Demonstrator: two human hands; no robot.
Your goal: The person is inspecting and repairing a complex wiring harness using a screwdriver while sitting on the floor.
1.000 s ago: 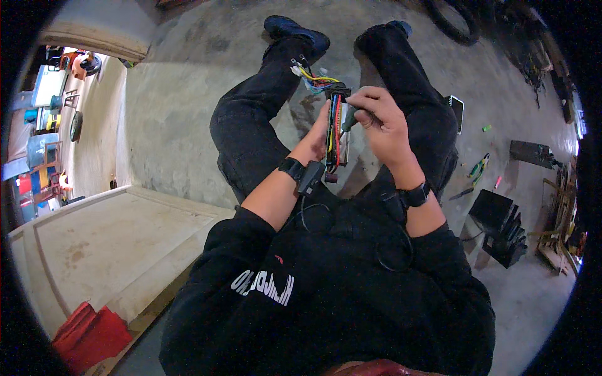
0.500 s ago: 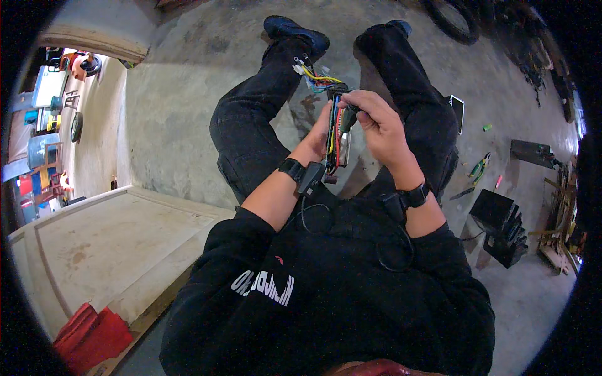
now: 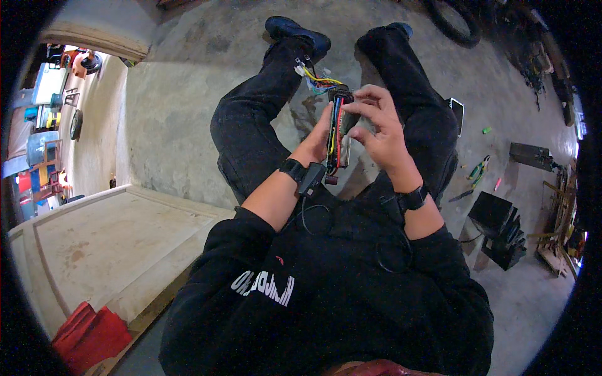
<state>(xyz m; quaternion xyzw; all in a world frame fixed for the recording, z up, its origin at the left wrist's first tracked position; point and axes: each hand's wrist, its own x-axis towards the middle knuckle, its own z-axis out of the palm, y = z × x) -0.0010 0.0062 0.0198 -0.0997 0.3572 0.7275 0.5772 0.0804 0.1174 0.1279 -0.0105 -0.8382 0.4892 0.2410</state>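
Observation:
Between my knees I hold a narrow circuit-board unit (image 3: pixel 330 148), apparently a motor controller, with red, yellow, blue and black wires along its face. A bundle of coloured leads with white plugs (image 3: pixel 318 80) hangs off its far end. My left hand (image 3: pixel 315 145) is closed around its left side, thumb pointing away from me. My right hand (image 3: pixel 381 130) hovers at the right side, fingers curved and thumb apart, fingertips close to the far right edge. Whether they touch it cannot be made out. A dark greenish part (image 3: pixel 348 124) shows there, partly shaded.
On the floor to my right lie green-handled pliers (image 3: pixel 480 169), a pink stick-shaped piece (image 3: pixel 498 184), a green bit (image 3: pixel 487 130), a metal casing (image 3: pixel 458 116) and black blocks (image 3: pixel 495 216). A pale wooden panel (image 3: pixel 119 232) with a red cloth (image 3: pixel 94 335) stands at left.
My right thumb and fingers have spread from a closed, bunched grip near the wires. My left hand and the unit have stayed almost still.

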